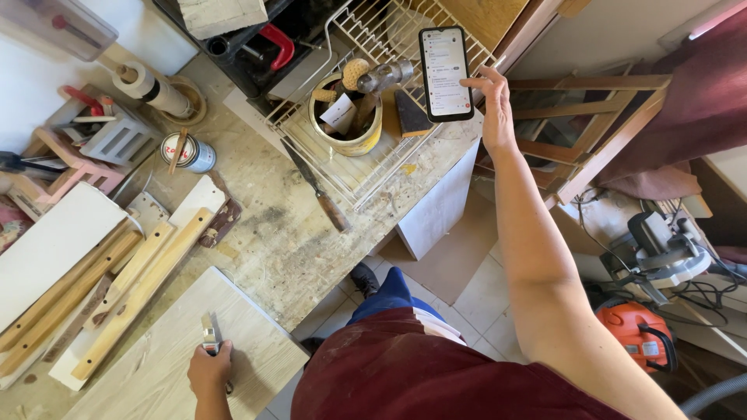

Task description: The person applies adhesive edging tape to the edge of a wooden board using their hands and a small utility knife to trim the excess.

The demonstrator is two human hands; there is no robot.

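My right hand (492,99) is raised over the far edge of the workbench and holds a black smartphone (445,73) upright, its lit screen facing me. My left hand (210,369) rests on a pale wood-grain board (167,354) at the near edge of the bench, fingers closed around a small metal-bladed tool (208,334) whose blade points away from me.
A white wire basket (366,167) holds a yellow tin (359,138) of tools and a hammer (381,78). A chisel (319,190), wooden battens (128,292), a small paint can (189,152) and a paper roll (152,89) lie on the dusty bench. Power tools (657,249) stand on the floor to the right.
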